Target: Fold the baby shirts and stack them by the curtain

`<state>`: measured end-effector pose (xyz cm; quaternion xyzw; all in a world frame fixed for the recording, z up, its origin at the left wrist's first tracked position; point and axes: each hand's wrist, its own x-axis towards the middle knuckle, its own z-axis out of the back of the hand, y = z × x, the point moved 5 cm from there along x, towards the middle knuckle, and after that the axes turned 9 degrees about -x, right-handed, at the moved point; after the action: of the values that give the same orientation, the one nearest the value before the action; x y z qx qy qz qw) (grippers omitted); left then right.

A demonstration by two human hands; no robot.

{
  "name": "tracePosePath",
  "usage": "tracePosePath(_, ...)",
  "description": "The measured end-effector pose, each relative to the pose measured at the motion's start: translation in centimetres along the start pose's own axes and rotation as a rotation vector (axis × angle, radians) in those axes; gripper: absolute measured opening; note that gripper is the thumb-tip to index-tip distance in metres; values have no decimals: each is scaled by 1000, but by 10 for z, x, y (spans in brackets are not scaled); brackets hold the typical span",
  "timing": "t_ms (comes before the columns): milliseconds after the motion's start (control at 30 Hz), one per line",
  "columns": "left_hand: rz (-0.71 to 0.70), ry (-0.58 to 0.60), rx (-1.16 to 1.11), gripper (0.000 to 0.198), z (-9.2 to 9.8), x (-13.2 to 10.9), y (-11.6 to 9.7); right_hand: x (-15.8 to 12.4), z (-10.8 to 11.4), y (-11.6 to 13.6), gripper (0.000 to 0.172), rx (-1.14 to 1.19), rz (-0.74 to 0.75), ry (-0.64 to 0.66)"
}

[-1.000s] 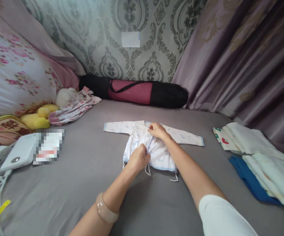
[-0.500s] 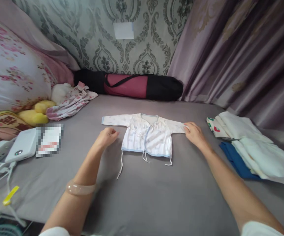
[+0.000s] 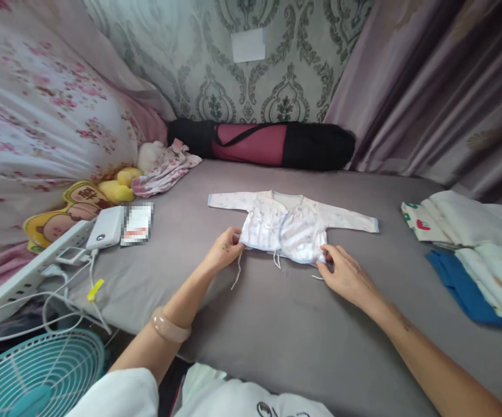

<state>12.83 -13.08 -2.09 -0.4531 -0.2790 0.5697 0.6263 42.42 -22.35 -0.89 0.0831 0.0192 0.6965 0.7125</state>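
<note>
Grey sheet covers the bed (image 3: pixel 242 324), with patterned wallpaper behind and a curtain (image 3: pixel 428 87) at the right. A small white shirt (image 3: pixel 292 223) lies flat near the middle of the bed, sleeves spread out to both sides and ties trailing from the hem. The left hand (image 3: pixel 225 249) has its fingers curled narrow on the hem's left corner. The right hand (image 3: pixel 341 272) rests at the hem's right corner with its fingertips touching the cloth; I cannot tell whether it grips. A bracelet (image 3: pixel 170 327) sits on the left wrist. A rolled bag (image 3: pixel 277 145) lies along the wall, folded clothes (image 3: pixel 472 226) are stacked at the right, and a fan (image 3: pixel 37 376) stands beside the bed, bottom left.
</note>
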Motion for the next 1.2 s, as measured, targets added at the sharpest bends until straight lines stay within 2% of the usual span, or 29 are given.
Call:
tracePosePath(100,-37,-71,102,27,-1,-1,-3,-1,0,4,29,-60,-45,-47)
tracePosePath(233,-146,-86,361,33,-6,-5,-10,-3,-4,9,27,-83,-20,-49)
tracePosePath(400,-346,-7,708,41,-9,-11,-24,-7,-2,6,35,-105,76,-38)
tracePosePath(533,-372,154,918,32,-6,-11,-25,-10,7,9,29,-254,66,11)
tracePosePath(633,-431,228,932,31,2,-9,-30,-9,18,18,27,-330,90,-46)
tracePosePath(733,-589,246,808,32,-2,1,-52,-5,23,32,35,-315,241,-127)
tracePosePath(800,-661,217,741,31,-16,17,-72,-3,21,39,38,-286,339,-130)
tracePosePath(867,-662,206,749,31,-41,40,-89,-1,15,42,35,-246,387,-98)
tracePosePath(933,-624,235,759,30,-71,64,-102,1,10,43,30,-203,398,-53)
tracePosePath(1000,-532,201,761,30,-95,88,-109,1,8,43,27,-161,396,-25)
tracePosePath(1100,-356,99,772,32,-113,114,-108,-1,8,42,27,-104,389,-2)
tracePosePath(1200,-299,92,769,26,-118,125,-102,-8,10,39,28,-75,382,25)
